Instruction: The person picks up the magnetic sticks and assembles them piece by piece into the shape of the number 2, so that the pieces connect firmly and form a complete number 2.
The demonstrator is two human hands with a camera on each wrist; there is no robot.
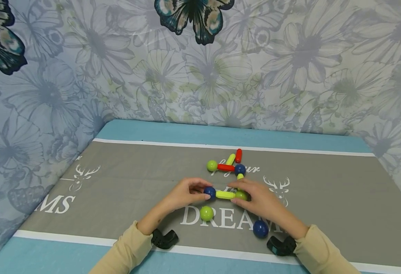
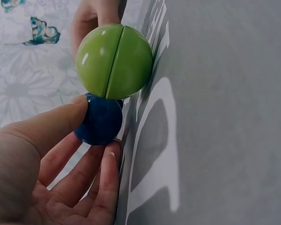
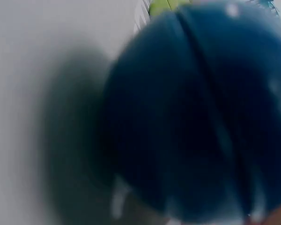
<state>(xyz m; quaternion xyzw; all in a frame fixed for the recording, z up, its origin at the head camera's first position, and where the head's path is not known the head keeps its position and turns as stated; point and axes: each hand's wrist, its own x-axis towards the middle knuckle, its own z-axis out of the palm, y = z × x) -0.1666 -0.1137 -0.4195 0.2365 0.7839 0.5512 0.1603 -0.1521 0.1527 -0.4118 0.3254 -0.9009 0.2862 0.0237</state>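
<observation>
My left hand pinches a blue ball between thumb and fingers. A yellow-green rod runs from that ball to a green ball, which my right hand holds with its thumb and fingers. From beside the right fingers, another short yellow-green rod leads up to a farther blue ball. In the left wrist view, a loose green ball stands in front of the pinched blue ball. A loose blue ball fills most of the right wrist view and hides the right hand's grip.
Behind the hands, a red rod links the farther blue ball to a green ball. A yellow-green rod and a red rod lie just beyond. The grey printed runner covers the blue table; a patterned wall stands behind.
</observation>
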